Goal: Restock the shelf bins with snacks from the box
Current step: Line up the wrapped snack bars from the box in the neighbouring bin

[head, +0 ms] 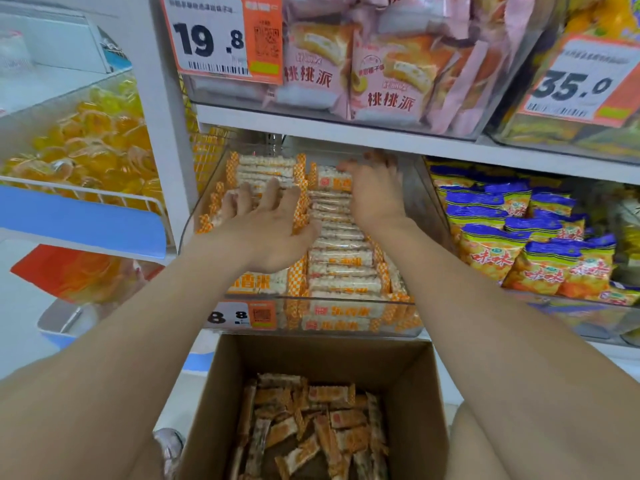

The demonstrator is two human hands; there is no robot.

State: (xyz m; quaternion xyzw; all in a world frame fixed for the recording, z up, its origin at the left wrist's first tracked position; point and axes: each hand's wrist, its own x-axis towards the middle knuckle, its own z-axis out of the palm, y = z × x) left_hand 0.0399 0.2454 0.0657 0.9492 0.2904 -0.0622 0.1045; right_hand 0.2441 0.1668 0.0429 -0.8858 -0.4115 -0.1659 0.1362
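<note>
A clear shelf bin [311, 301] at centre holds rows of white rice-bar snacks [341, 263] with orange checked ends. My left hand [268, 225] lies flat on the left rows, fingers spread, pressing down. My right hand [372, 188] reaches deeper into the bin with its fingers on a snack pack [332, 180] at the back; whether it grips the pack I cannot tell. Below, an open cardboard box [412, 403] holds several loose packs of the same snack [311, 424].
Above hangs a bin of pink cake packs [388, 81] with a 19.8 price tag [207, 39]. To the right sits a bin of blue and yellow snack bags [530, 244]. A wire basket of yellow jelly cups [90, 140] stands at left.
</note>
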